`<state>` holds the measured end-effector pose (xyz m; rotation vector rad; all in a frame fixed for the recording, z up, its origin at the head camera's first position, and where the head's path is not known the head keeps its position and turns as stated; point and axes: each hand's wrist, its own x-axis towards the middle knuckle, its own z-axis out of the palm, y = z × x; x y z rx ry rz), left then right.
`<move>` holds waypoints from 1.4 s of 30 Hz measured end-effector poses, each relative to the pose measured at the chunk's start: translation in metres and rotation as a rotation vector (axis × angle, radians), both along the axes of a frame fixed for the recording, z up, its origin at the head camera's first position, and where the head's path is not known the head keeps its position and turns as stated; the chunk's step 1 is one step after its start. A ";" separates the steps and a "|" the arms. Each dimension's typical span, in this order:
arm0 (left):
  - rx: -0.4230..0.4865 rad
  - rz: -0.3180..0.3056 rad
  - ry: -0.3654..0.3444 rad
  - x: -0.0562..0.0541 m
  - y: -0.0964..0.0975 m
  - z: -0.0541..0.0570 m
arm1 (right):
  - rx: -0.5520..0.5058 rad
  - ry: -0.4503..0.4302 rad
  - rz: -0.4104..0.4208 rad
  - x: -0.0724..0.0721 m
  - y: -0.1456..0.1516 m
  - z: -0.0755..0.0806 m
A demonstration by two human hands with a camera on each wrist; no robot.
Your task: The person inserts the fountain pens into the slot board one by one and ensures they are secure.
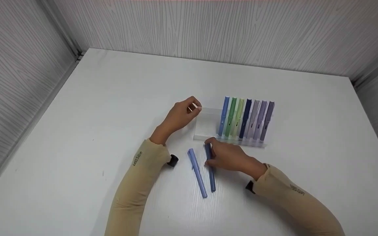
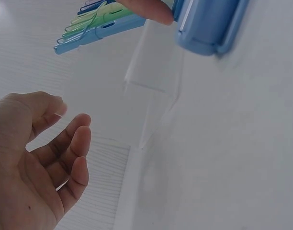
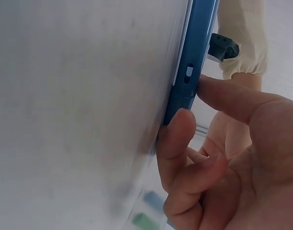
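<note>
My right hand (image 1: pixel 226 155) pinches a dark blue pen (image 1: pixel 212 180) lying on the table. In the right wrist view, the thumb and a fingertip sit on either side of the pen's barrel (image 3: pixel 194 43), near a small slot. My left hand (image 1: pixel 180 114) holds the upper left corner of a clear pen stand (image 1: pixel 208 126) between thumb and fingers. Several capped pens (image 1: pixel 244 119) in blue, green, yellow-green, navy and purples lean side by side in the stand's right part. A light blue pen (image 1: pixel 198 175) lies left of the dark blue one.
The white table (image 1: pixel 77 131) has grey wood-grain panels (image 1: pixel 208 29) behind it and at both sides. Black wrist devices (image 1: pixel 173 160) show at both beige sleeves. A front lip (image 1: pixel 202 137) runs along the stand's lower edge.
</note>
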<state>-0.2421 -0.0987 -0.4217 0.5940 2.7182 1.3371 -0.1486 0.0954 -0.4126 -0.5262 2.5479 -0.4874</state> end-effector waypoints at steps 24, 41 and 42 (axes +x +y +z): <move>0.032 -0.016 0.011 -0.001 0.000 -0.002 | 0.100 0.015 0.008 -0.004 -0.007 0.003; 0.014 -0.006 0.006 -0.001 0.000 0.001 | -0.193 0.012 -0.049 -0.006 0.013 0.027; 0.014 -0.004 0.004 -0.001 0.001 0.001 | -0.209 0.020 -0.059 -0.006 0.014 0.029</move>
